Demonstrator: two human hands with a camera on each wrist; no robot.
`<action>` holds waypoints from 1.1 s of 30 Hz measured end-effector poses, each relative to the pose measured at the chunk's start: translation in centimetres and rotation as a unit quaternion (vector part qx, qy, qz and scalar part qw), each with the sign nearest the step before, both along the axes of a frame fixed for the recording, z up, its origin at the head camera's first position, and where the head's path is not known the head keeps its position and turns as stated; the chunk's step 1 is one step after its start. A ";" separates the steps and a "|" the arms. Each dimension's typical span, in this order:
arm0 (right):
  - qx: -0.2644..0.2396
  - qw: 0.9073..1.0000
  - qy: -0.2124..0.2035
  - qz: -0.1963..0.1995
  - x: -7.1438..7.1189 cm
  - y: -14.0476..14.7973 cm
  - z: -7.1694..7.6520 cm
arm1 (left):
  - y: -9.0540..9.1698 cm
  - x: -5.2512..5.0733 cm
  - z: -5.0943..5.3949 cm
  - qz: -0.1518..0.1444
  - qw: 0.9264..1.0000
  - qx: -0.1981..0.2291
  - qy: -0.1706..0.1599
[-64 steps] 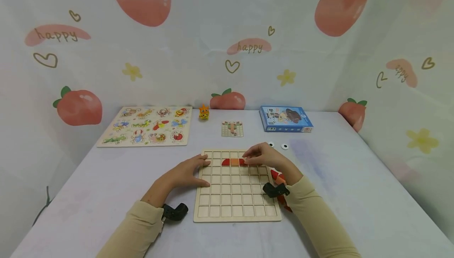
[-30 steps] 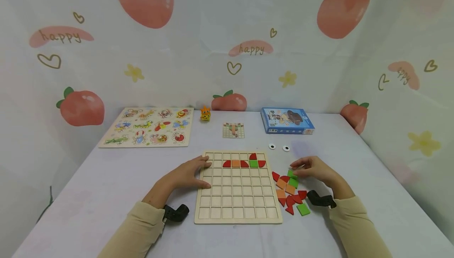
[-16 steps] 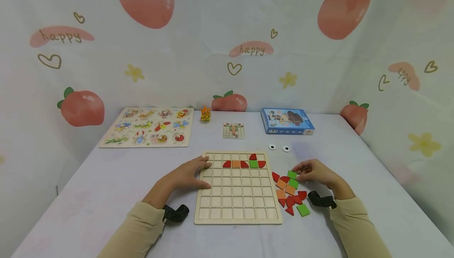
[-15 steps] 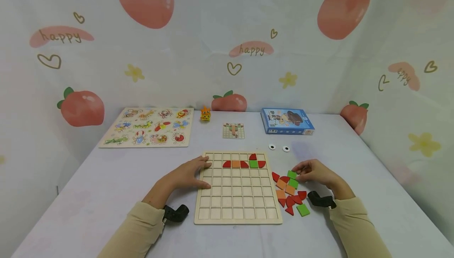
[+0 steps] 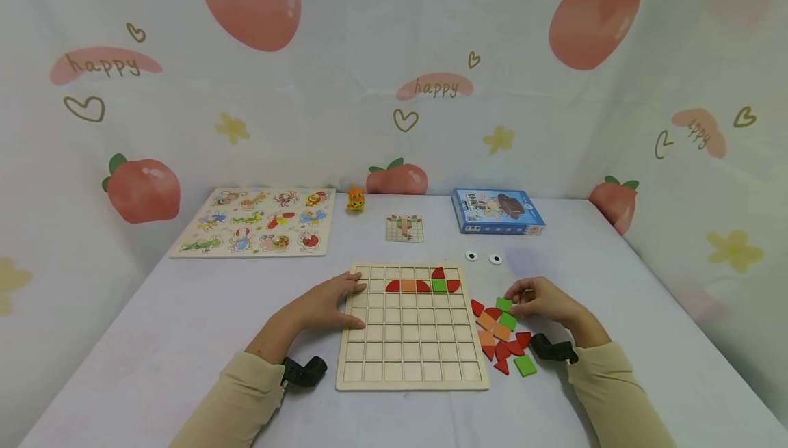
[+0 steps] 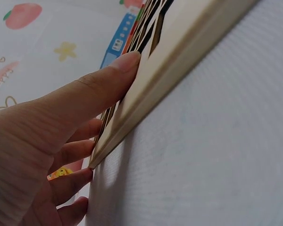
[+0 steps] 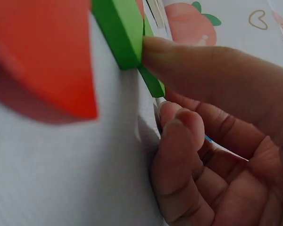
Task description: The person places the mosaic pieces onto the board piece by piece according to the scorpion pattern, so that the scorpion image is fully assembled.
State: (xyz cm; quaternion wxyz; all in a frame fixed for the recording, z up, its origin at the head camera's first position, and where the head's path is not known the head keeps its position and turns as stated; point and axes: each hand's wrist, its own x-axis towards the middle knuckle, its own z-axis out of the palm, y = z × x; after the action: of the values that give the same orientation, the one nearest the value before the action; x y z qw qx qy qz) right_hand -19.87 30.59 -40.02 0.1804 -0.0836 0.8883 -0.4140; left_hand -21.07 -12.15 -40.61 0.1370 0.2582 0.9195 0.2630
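The left hand (image 5: pixel 320 303) steadies the left edge of the wooden grid board (image 5: pixel 410 333). In the left wrist view, the thumb of that hand (image 6: pixel 61 115) lies on the board's rim (image 6: pixel 172 52), with fingers along its edge. Right of the board, the right hand (image 5: pixel 544 301) pinches a green square tile (image 5: pixel 503 304) between thumb and index finger at the top of a loose pile. The right wrist view shows this hand (image 7: pixel 226 122) at two green tiles, its thumb partly covering the farther one (image 7: pixel 153 84). Red, orange and green pieces sit in the board's upper rows.
Several loose red, orange and green tiles (image 5: pixel 502 332) lie beside the board. Behind are two eye discs (image 5: pixel 495 259), a pattern card (image 5: pixel 404 228), a blue box (image 5: pixel 498 211), a small orange toy (image 5: pixel 355 198) and an insect puzzle board (image 5: pixel 252 222).
The right hand has moved from the board's upper right to the loose tiles and now pinches a green one. Its withdrawal uncovers red and green pieces on the board. The left hand stays in place.
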 end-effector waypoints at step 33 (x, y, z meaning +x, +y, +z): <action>-0.138 0.989 -0.014 -0.053 -1.8 -3.6 1.5 | 0.0 0.0 0.2 0.005 1.000 0.003 -0.007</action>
State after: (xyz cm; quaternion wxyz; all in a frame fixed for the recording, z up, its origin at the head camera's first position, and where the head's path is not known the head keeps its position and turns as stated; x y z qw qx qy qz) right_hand -21.69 27.04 -38.49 0.1572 -0.0549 0.8232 -0.5428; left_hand -21.05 -12.15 -40.42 0.1408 0.2518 0.9192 0.2680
